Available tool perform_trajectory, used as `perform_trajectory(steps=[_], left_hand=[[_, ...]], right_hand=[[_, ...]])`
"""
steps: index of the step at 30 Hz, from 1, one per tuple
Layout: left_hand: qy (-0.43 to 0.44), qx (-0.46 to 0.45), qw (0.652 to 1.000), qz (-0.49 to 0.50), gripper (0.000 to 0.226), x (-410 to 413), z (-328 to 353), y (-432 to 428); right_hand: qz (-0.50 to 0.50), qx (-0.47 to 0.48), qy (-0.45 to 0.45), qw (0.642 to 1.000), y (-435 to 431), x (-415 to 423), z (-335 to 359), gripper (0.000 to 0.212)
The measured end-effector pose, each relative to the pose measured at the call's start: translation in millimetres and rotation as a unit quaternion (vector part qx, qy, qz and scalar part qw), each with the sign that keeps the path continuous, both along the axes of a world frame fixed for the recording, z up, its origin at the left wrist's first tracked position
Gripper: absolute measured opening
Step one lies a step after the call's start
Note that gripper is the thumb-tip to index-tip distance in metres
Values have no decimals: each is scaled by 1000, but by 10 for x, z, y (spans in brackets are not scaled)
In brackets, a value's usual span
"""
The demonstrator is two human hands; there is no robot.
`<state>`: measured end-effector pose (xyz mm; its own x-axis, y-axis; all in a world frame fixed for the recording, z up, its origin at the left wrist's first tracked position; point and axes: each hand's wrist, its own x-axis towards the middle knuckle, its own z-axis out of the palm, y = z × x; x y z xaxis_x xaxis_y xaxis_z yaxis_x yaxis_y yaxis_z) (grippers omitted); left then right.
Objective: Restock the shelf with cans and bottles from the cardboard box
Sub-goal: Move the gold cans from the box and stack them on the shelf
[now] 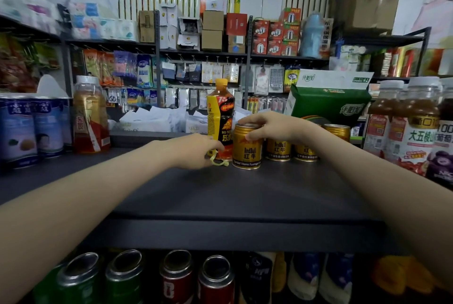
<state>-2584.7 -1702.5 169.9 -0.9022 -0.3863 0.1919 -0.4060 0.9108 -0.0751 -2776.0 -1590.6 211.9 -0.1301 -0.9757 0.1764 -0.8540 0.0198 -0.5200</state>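
**A:** Where is the Red Bull can (246, 148)?

**B:** Upright on the dark shelf (232, 196), about mid-depth, just right of the Hi-Tiger bottle (220, 117). The right hand (272, 127) is clamped on its top from above, fingers curled over the rim.

**A:** And the left hand (193, 151)?

**B:** It's low at the bottle's base, fingers curled, with a yellow strip (218, 161) hanging under it. I cannot tell if it actually grips.

**A:** How much room is there?

**B:** The shelf is bare from the can to the front edge, between both forearms. More Red Bull cans (279, 149) crowd close behind on the right. Tall white-capped bottles (416, 127) wall the right end and blue-and-white cans (24, 129) the left.

**A:** What's below?

**B:** Green and red cans (176, 276) stand in a row under the front edge.
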Motion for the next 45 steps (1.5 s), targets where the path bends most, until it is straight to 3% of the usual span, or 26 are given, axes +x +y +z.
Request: perform_trajectory(steps=[5, 13, 22, 26, 32, 39, 45], left_hand=[[29, -5, 999, -14, 50, -80, -11, 24], [61, -16, 996, -56, 53, -180, 51, 206], [64, -10, 996, -55, 38, -114, 49, 496], [79, -11, 997, 13, 39, 23, -12, 663], [108, 34, 984, 136, 40, 563, -187, 1140], [348, -17, 910, 223, 22, 1792, -856, 2057], [290, 16, 869, 402, 21, 3213, -1679, 2874]], right_hand=[[15, -6, 8, 1000, 120, -64, 34, 47], [-14, 48, 77, 996, 171, -10, -13, 64], [-48, -3, 180, 983, 268, 47, -148, 78], [-51, -54, 236, 969, 454, 237, -157, 88], [53, -181, 263, 946, 830, 947, -455, 57], [179, -249, 172, 936, 1222, 2102, -1166, 37], [311, -193, 112, 924, 1326, 3553, -1891, 32]])
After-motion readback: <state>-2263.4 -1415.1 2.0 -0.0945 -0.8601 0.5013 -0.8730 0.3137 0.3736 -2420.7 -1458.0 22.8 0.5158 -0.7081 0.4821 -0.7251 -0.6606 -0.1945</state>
